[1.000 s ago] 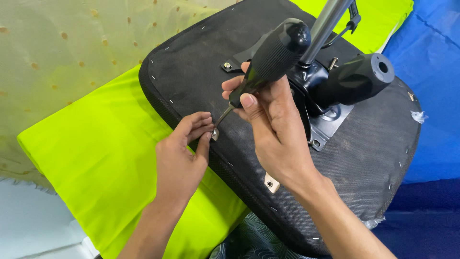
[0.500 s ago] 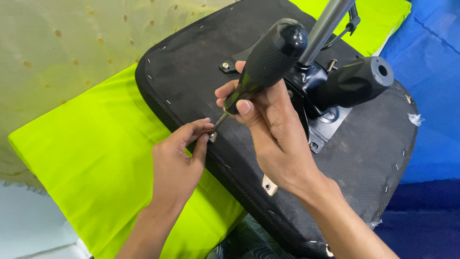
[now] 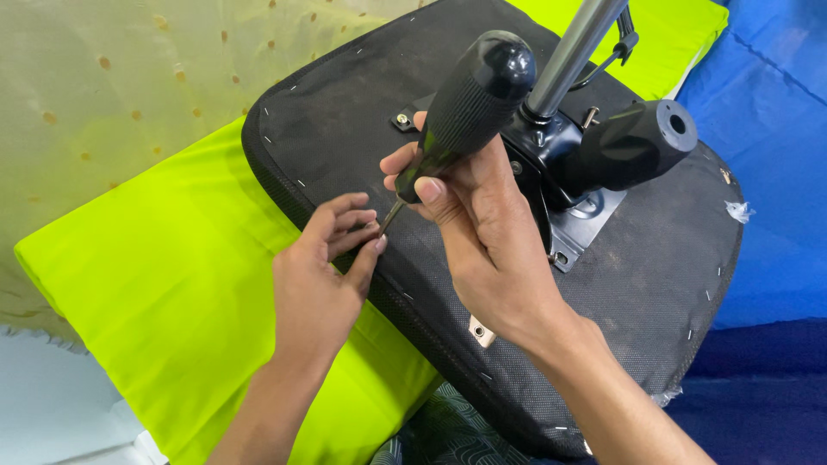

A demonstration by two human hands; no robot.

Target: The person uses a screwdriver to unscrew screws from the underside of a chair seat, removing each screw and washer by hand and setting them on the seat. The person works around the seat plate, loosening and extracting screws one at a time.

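Gripping a ribbed black screwdriver [image 3: 461, 108], the right hand [image 3: 482, 232] is closed around its handle.
Left hand [image 3: 323, 275], fingers loosely curled, steadies the thin metal tip against the fabric-covered chair seat underside [image 3: 345, 129].

The single head-worn camera looks steeply down, close over both hands and the upturned chair seat [image 3: 362, 129].

Around one upturned black fabric-covered chair seat [image 3: 345, 129]: two bare hands, left [image 3: 323, 275] and right [image 3: 482, 228], one black-handled screwdriver [image 3: 465, 108], one chrome post [image 3: 573, 52], one black lever knob [image 3: 633, 142], one lime-green cloth [image 3: 172, 293].
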